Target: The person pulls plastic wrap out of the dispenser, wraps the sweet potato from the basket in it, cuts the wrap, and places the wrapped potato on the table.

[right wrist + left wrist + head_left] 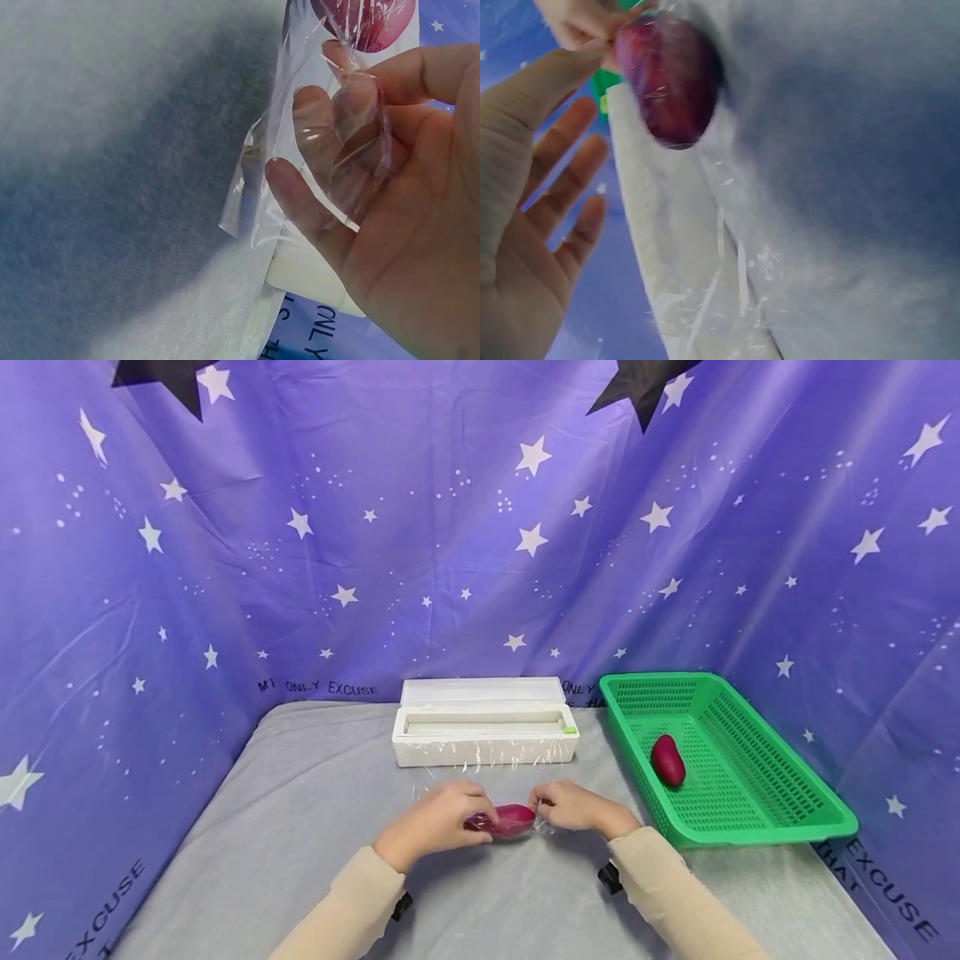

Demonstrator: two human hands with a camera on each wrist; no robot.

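One red thing (516, 821) is low in the frame's middle. By its left end, the left hand (447, 817) has loosely spread fingers; at its right end, the right hand (573, 804) pinches clear film (244, 199).

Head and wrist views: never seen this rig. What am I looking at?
No robot here: these are a person's bare hands. The wide picture comes from a camera worn on the head, looking forward and down. The other two come from a camera on each wrist, looking at that hand's work.

On the grey cloth stand a white box with its lid up and a green basket with one dark pink object inside. Between the hands is a similar object in clear film. The right hand pinches that film beside the object's end. The left hand is at the other end; I can't tell whether it grips anything.
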